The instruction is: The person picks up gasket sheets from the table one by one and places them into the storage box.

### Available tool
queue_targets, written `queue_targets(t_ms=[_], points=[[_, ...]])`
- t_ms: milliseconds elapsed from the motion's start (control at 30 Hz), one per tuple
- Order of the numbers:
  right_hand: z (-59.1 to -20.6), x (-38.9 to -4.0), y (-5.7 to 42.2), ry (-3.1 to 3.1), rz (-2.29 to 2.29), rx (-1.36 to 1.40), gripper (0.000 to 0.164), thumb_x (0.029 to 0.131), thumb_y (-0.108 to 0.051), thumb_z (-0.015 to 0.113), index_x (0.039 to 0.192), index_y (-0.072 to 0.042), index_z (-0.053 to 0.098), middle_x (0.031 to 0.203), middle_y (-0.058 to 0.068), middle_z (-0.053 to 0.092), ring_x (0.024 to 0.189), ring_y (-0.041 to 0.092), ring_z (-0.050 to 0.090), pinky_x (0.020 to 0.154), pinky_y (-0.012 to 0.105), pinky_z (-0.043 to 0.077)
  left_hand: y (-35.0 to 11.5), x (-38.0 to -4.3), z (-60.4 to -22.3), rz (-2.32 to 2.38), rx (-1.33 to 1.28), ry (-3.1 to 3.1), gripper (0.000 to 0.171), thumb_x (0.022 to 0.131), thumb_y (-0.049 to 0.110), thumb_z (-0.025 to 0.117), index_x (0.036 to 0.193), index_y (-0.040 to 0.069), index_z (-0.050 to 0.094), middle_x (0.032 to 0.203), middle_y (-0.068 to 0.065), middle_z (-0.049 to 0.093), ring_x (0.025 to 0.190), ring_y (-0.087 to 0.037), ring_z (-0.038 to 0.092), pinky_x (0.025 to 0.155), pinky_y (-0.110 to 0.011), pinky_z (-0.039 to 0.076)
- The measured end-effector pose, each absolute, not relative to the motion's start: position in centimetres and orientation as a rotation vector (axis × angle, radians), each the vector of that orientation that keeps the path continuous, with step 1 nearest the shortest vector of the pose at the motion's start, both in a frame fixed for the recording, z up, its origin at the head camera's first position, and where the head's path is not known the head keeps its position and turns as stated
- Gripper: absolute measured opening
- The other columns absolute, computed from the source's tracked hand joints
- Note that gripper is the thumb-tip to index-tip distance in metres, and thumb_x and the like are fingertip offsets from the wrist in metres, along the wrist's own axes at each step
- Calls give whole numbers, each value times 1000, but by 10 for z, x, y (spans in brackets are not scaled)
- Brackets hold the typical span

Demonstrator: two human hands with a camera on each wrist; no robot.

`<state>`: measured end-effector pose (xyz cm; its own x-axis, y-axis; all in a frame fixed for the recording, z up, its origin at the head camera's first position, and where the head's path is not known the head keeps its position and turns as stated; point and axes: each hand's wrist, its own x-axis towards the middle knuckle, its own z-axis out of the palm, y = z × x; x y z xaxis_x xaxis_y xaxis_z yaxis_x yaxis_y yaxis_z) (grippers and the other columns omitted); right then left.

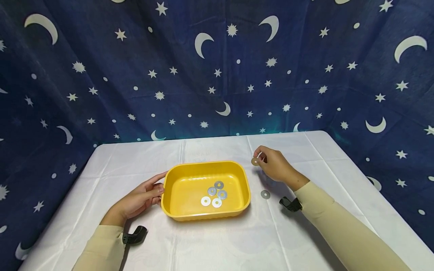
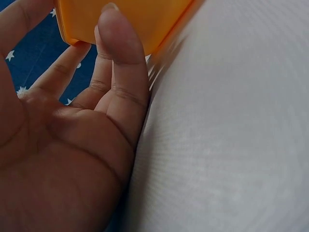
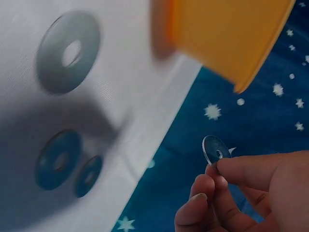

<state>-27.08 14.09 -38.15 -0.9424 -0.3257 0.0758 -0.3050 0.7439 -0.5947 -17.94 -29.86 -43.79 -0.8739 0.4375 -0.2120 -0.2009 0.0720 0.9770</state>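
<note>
The person's left hand [image 1: 144,195] holds the left end of a yellow plastic tray [image 1: 205,217]; in the left wrist view, bent fingers [image 2: 123,36] lie against the tray's outside. Several flat metal washers [image 1: 222,194] lie in the tray's right half. Right of the tray, the right hand [image 1: 274,163] pinches one washer [image 3: 216,149] between thumb and fingertips, raised over the table. A loose washer [image 1: 265,194] lies on the cloth below that hand. Three washers, the largest [image 3: 69,52] at the top, appear on the cloth in the right wrist view.
A white cloth [image 1: 210,244] with fold creases covers the table. Behind and at both sides hangs a dark blue curtain [image 1: 190,94] with moons and stars. Each wrist wears a black strap device, one at the left [image 1: 135,235] and one at the right [image 1: 291,204].
</note>
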Motion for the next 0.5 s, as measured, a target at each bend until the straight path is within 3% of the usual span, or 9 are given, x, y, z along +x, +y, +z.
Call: queue_targets(t_ms=[500], points=[[-359, -239, 113, 2872, -1132, -744, 10, 95, -6, 66, 101, -13, 62, 85, 4, 63, 75, 17, 56, 62, 25, 50, -300, -180, -440, 1863, 281, 1876, 63, 105, 16, 51, 159, 12, 19, 125, -5, 58, 95, -11, 65, 81, -25, 58]])
